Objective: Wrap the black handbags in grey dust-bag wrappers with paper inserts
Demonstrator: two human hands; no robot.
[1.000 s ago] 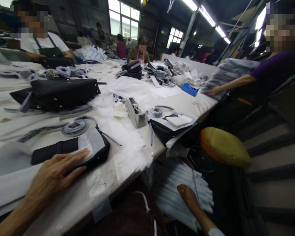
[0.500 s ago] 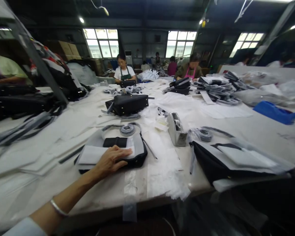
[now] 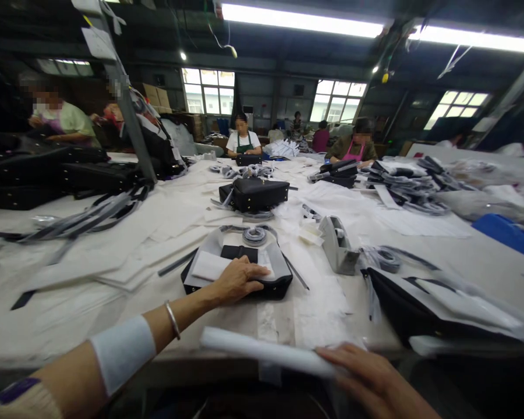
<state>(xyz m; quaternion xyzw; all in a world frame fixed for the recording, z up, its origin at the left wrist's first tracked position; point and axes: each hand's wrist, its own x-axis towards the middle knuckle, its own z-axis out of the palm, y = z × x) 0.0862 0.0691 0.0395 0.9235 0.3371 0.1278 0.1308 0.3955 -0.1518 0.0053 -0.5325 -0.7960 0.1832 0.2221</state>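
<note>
Black and white at the front edge of the bench (image 3: 21, 343): handbag (image 3: 282, 287) under the left hand (image 3: 240, 280), white roll (image 3: 266, 352) in the right hand (image 3: 367, 369)

Towards the bench's far left corner lies a stack of black bags (image 3: 48, 171), with a co-worker (image 3: 75, 125) in a pale top behind it. In front of the stack, wrapped straps (image 3: 89, 220) trail towards the left edge. A metal post (image 3: 136, 128) rises at the stack's right end, and white sheets (image 3: 100, 265) spread from there towards the front edge.

The left arm reaches in over the front edge, a silver bangle (image 3: 173, 320) at the wrist and a pale cuff (image 3: 123, 352) on the forearm. The left hand lies palm down on the handbag, fingers extended and gripping nothing, resting on white wrapping. The handbag lies near the middle of the front edge, a coiled strap (image 3: 254, 235) at its far side. Behind it sits a second bag (image 3: 262, 195); at the far edge is a co-worker (image 3: 243, 141) in a green apron.

The white roll slants in front of the handbag, a gap between them. The right hand has its right end, fingers bent over it; blur hides how firmly.

Just right of the handbag stands a grey tape dispenser (image 3: 338, 247). Beyond, a co-worker (image 3: 353, 148) in a pink apron sits beside a heap of wrapped goods (image 3: 399, 183). Towards the right corner of the front edge lies a third bag (image 3: 393, 299) topped with white sheeting; a blue object (image 3: 506, 231) lies near the right edge.
</note>
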